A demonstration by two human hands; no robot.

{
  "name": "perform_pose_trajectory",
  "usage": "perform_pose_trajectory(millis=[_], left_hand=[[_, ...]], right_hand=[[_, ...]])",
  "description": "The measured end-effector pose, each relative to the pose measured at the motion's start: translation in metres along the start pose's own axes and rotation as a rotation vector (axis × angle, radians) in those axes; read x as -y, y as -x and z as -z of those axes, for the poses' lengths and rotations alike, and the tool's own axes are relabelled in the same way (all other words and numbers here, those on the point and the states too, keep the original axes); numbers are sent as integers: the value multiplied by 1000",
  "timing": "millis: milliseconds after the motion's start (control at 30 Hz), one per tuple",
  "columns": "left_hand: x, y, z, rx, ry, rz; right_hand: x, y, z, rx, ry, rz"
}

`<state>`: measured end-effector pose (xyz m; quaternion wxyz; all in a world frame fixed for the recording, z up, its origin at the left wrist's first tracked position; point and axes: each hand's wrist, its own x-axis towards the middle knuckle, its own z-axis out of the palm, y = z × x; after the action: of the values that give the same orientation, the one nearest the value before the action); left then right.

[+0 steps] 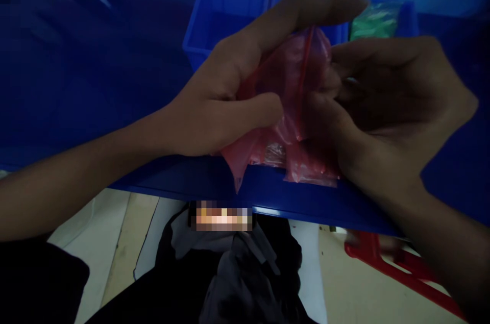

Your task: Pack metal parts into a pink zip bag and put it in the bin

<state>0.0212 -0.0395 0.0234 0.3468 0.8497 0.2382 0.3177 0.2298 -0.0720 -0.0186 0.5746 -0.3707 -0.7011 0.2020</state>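
A pink see-through zip bag point(277, 74) is held up between both hands, its darker red zip strip running near the right side. My left hand point(229, 89) grips it from the left, thumb pressed on the front and the index finger stretched over the top. With thumb and fingertips, my right hand point(383, 94) pinches the bag's right edge near the strip. Below them, more pink plastic bags point(312, 173) lie at the table's front edge, partly hidden by the hands. Whether the held bag contains anything, I cannot tell.
Blue bins point(233, 7) stand in a row at the back of the blue table point(76, 69). A clear bag with green contents point(375, 23) sits in the right bin. A red plastic frame point(406, 268) is on the floor side at lower right.
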Motion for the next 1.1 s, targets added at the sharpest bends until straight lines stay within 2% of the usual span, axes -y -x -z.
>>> perform_pose_trajectory(millis=[167, 300, 467, 600, 833, 1000, 1100], left_hand=[[4, 0, 1, 13, 42, -15], [5, -1, 1, 16, -23, -25], [11, 0, 4, 44, -85, -76], [16, 1, 6, 73, -150, -65], [21, 5, 3, -6, -129, -44], [24, 7, 0, -58, -77, 20], [23, 7, 1, -67, -111, 29]], right_hand=[[4, -1, 0, 11, 36, -10], [9, 0, 0, 45, 49, -15], [10, 2, 2, 82, 91, -89], [5, 3, 2, 86, 88, -16], [3, 5, -1, 53, 96, -29], [9, 6, -1, 48, 84, -126], [11, 3, 0, 50, 108, -110]])
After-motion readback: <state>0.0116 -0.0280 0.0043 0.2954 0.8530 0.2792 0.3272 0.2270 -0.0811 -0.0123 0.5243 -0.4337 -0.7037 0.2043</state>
